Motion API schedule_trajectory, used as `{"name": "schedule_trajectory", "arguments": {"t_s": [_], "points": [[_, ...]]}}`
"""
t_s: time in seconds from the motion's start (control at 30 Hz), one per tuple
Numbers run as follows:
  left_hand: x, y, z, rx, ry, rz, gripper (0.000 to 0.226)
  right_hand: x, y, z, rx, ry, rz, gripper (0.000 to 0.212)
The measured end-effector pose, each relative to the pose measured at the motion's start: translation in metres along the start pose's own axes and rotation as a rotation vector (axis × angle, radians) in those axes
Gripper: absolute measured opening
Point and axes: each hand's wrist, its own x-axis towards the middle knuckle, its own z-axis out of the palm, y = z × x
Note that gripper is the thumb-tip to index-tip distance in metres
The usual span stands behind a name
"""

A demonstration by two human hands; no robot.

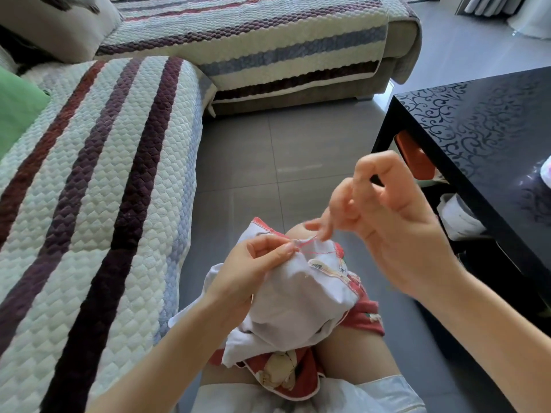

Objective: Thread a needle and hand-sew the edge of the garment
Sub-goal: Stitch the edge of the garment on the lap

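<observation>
The needle cannot be made out where the left hand pinches the top edge of the garment; only a thin pink thread shows, too fine to follow, and that hand's lower fingers are hidden beneath the garment's folds. Above and right of the garment the right hand is blurred, so whether its fingertips hold the thread cannot be told. Right of the garment, the black table runs off the picture's edge and partly hides an orange thing and a white bundle beneath it.
</observation>
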Motion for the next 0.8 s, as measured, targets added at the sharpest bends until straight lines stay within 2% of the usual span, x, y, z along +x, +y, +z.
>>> {"name": "schedule_trajectory", "arguments": {"t_s": [0.07, 0.13, 0.17, 0.27, 0.33, 0.4, 0.5, 0.67, 0.8], "points": [[0.002, 0.006, -0.004, -0.054, -0.055, -0.040, 0.003, 0.006, -0.002, -0.014, 0.035, 0.125, 0.125, 0.011], [0.005, 0.013, -0.010, -0.120, -0.137, -0.077, 0.006, 0.008, 0.001, -0.026, -0.035, 0.224, 0.191, 0.012], [0.006, 0.018, -0.012, -0.140, -0.183, -0.091, 0.004, 0.010, 0.003, -0.031, -0.070, 0.256, 0.205, 0.014], [0.010, 0.032, -0.012, -0.137, -0.317, -0.115, 0.023, 0.016, 0.005, -0.041, -0.136, 0.317, 0.229, 0.018], [0.011, 0.043, -0.010, -0.120, -0.366, -0.090, 0.021, 0.019, 0.005, -0.046, -0.167, 0.341, 0.245, 0.020], [0.009, 0.057, -0.008, -0.111, -0.361, -0.053, 0.012, 0.021, 0.005, -0.051, -0.192, 0.353, 0.259, 0.025], [0.006, 0.083, -0.012, -0.070, -0.326, 0.016, 0.011, 0.020, 0.004, -0.056, -0.243, 0.358, 0.250, 0.026], [0.002, 0.142, -0.012, 0.113, -0.350, 0.243, 0.012, 0.023, -0.003, -0.048, -0.370, 0.263, 0.141, 0.015], [-0.004, 0.181, 0.002, 0.318, -0.355, 0.387, 0.011, 0.046, -0.012, -0.035, -0.433, 0.228, 0.035, 0.015]]}}
